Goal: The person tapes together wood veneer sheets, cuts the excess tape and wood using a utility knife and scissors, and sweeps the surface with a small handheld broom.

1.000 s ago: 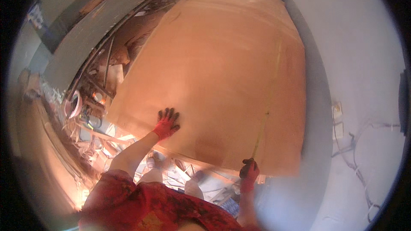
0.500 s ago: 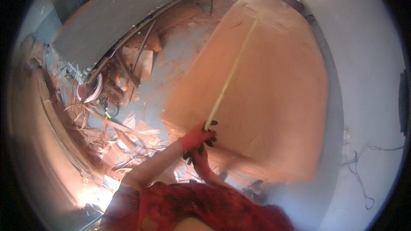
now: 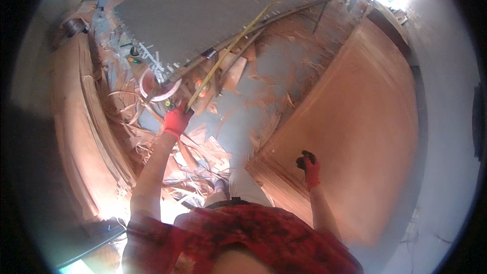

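Observation:
My left hand (image 3: pixel 177 120), in a red glove with dark fingers, is closed on the near end of a long yellow tape measure (image 3: pixel 229 50). Its extended strip rises away to the upper right, passing over the grey-topped table (image 3: pixel 218 7). Over the stack of reddish-brown veneer sheets (image 3: pixel 355 116) is my right hand (image 3: pixel 308 167), gloved the same way. Its dark fingers are curled in; what they hold, if anything, is hidden.
Veneer scraps (image 3: pixel 198 155) litter the floor around my feet. A pinkish round tub (image 3: pixel 152 89) stands by the table's near corner. Long stacked boards (image 3: pixel 83 132) line the left side, and a pale wall (image 3: pixel 449 122) bounds the right.
My hands were together at the stack's near edge; now they are apart. My left hand has swung the tape measure left, off the sheets. My view has turned left.

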Motion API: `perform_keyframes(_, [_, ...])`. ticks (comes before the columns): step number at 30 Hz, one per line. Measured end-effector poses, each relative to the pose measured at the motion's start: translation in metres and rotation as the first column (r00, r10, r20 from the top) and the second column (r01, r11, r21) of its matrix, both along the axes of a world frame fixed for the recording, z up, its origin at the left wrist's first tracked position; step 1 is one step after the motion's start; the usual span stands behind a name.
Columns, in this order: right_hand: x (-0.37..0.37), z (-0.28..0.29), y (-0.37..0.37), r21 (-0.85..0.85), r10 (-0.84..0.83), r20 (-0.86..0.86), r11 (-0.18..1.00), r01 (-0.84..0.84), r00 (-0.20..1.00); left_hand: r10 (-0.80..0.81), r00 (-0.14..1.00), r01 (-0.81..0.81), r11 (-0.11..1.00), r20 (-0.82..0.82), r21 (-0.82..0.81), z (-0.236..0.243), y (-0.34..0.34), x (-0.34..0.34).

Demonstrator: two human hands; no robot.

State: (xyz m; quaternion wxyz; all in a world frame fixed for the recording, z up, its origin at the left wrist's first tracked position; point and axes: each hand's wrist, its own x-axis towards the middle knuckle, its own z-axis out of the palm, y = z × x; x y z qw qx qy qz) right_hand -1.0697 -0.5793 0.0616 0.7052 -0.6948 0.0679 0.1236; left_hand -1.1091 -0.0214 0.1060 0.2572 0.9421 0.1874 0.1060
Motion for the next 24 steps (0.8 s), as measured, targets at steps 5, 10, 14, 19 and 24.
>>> perform_keyframes(5, [0.072, -0.028, 0.024, -0.089, -0.062, -0.035, 0.994, 0.059, 0.997, 0.102, 0.987, -0.091, 0.992, -0.124, 0.091, -0.024, 0.087, 0.053])
perform_keyframes(10, [0.158, -0.048, 0.047, -0.071, -0.157, 0.011, 0.985, 0.158, 0.987, 0.079, 0.994, -0.064, 0.984, -0.082, 0.167, -0.049, 0.179, 0.146])
perform_keyframes(14, [0.218, -0.064, 0.057, -0.034, -0.273, -0.071, 0.962, 0.271, 0.959, 0.086, 0.987, -0.074, 0.993, -0.138, 0.090, -0.060, 0.236, 0.228])
perform_keyframes(19, [0.279, -0.062, 0.056, 0.058, -0.342, -0.064, 0.937, 0.346, 0.938, 0.125, 0.971, -0.100, 0.987, -0.205, 0.125, -0.076, 0.281, 0.292])
perform_keyframes(24, [0.359, -0.036, 0.034, -0.058, -0.469, 0.015, 0.881, 0.469, 0.883, 0.217, 0.949, -0.171, 0.964, -0.230, 0.205, -0.085, 0.300, 0.317])
